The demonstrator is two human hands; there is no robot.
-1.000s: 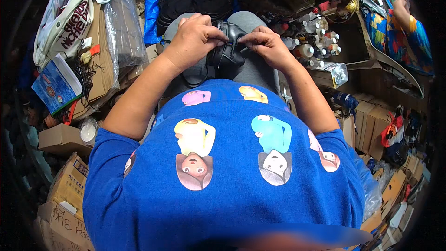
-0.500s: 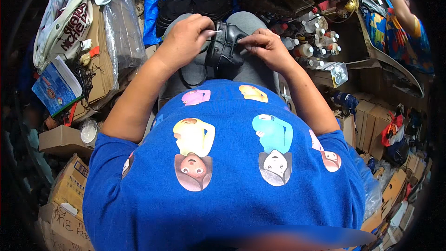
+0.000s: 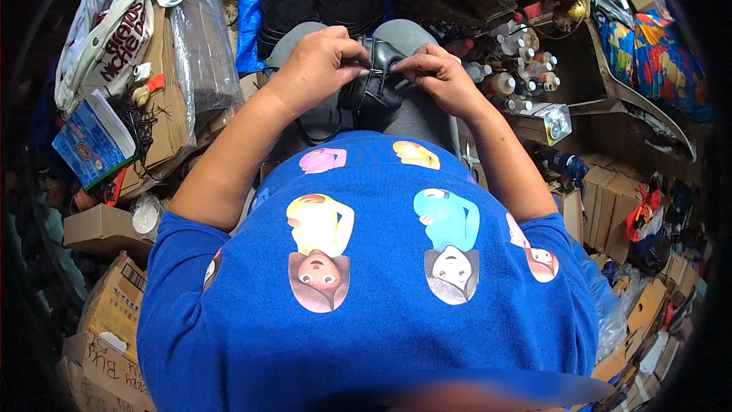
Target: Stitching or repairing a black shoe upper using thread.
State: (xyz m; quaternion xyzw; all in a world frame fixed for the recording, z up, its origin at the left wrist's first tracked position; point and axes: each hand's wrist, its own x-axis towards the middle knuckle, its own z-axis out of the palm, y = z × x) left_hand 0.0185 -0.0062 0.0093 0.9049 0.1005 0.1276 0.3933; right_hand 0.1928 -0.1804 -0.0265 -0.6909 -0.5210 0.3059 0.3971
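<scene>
From my end I see a black shoe (image 3: pixel 381 90), as far as I can make it out, lying across the lap on the grey trousers (image 3: pixel 420 114), close in front of the blue shirt (image 3: pixel 381 214). The right hand (image 3: pixel 395 67) has thumb and forefinger pinched on its right side. The left hand (image 3: pixel 368 69) has its fingertips up against the upper face; whether they are closed on something thin, I cannot tell.

Nothing firm backs the shoe, so I judge that a hard tug by one hand could roll it on the thighs. With the fingertips this close, a slip might also catch one on the other.

Compared with half a second ago, the left hand has come in from the left to the shoe, while the right has hardly shifted. Another person's forearm, at the upper right then, is mostly gone.
</scene>
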